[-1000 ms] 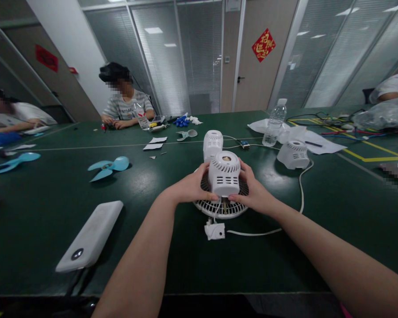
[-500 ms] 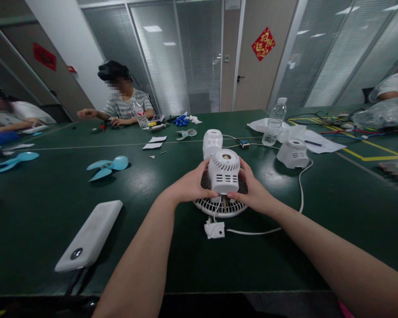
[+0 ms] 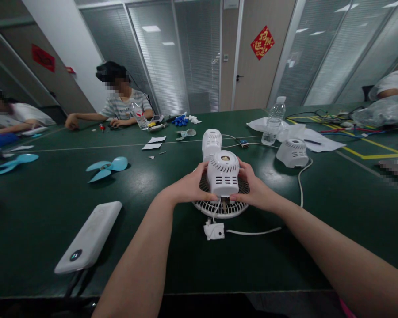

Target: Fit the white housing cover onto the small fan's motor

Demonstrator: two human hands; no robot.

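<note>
A white fan motor housing [image 3: 223, 173] stands on a round white fan grille [image 3: 221, 207] lying flat on the green table [image 3: 172, 256]. My left hand [image 3: 189, 187] grips the housing's left side with fingers curled round it. My right hand [image 3: 255, 187] grips its right side the same way. A white cord [image 3: 252, 232] runs from a small white switch box [image 3: 214, 230] in front of the grille off to the right. A second white housing [image 3: 212, 143] stands just behind the one I hold.
A white power bank [image 3: 90, 236] lies near the front left edge. Blue fan blades [image 3: 106, 167] lie at left. A third white housing [image 3: 292, 153], papers and a water bottle [image 3: 273, 120] sit at right. Other people work at the far left and right.
My hands and the housing have barely moved. The person in the striped shirt at the far side has stretched an arm out to the left along the table.
</note>
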